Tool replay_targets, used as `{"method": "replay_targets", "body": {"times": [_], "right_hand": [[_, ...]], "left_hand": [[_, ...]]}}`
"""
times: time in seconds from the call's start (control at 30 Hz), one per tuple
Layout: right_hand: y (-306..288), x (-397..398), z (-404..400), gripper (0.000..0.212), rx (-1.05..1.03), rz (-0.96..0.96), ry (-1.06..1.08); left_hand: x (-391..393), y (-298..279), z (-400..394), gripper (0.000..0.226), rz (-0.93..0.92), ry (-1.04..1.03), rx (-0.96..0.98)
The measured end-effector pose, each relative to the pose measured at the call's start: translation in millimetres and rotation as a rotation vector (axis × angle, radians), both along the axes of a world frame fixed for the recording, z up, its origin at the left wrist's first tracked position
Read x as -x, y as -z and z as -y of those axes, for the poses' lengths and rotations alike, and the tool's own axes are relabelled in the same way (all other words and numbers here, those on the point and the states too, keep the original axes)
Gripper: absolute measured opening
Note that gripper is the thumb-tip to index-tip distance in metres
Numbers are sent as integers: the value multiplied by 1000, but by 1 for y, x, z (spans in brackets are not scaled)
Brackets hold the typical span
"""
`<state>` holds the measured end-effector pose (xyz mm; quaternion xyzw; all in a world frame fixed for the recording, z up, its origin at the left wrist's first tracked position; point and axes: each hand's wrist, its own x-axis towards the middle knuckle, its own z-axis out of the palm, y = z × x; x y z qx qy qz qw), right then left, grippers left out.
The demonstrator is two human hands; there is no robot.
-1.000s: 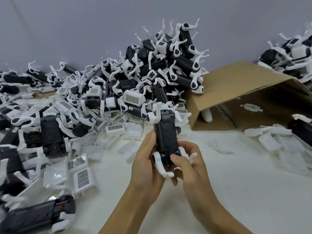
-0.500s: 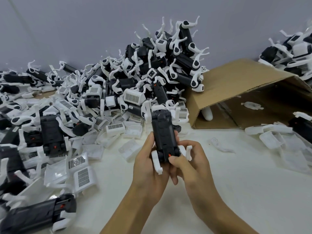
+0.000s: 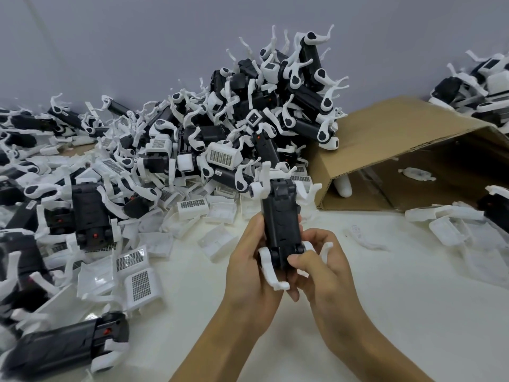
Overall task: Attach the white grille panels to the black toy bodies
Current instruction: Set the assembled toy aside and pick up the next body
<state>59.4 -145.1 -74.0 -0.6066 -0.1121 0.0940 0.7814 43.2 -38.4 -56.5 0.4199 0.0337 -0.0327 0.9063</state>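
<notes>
A: Head view: left hand (image 3: 249,267) and right hand (image 3: 322,264) both wrap a black plastic toy body with white legs (image 3: 281,221), held upright above the white table (image 3: 358,299).

B: White slotted grille panels (image 3: 139,277) lie loose at left, near the toy pile (image 3: 248,111).

A toy body (image 3: 281,221) stood upright between the left hand (image 3: 248,260) and right hand (image 3: 319,260), above the table (image 3: 385,299). Behind it rose a heap of toys (image 3: 261,119); loose grille panels (image 3: 137,274) lay to the left, a tipped cardboard box (image 3: 399,150) to the right.
</notes>
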Motion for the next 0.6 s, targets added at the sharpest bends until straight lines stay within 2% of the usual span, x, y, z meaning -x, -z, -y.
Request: {"method": "replay_targets", "body": {"times": [0.37,0.5,0.6], "right_hand": [[-4,5,-1,37,-25,4,-1],[-8,-2,0,49,-24,-44,53],[-10,-11,5,33,-45,-96,95]], "left_hand": [[0,-1,-2,50,-4,-5,85],[-1,-1,-3,40,62,-18,74],[-3,-4,-8,44,121,-116,45]]}}
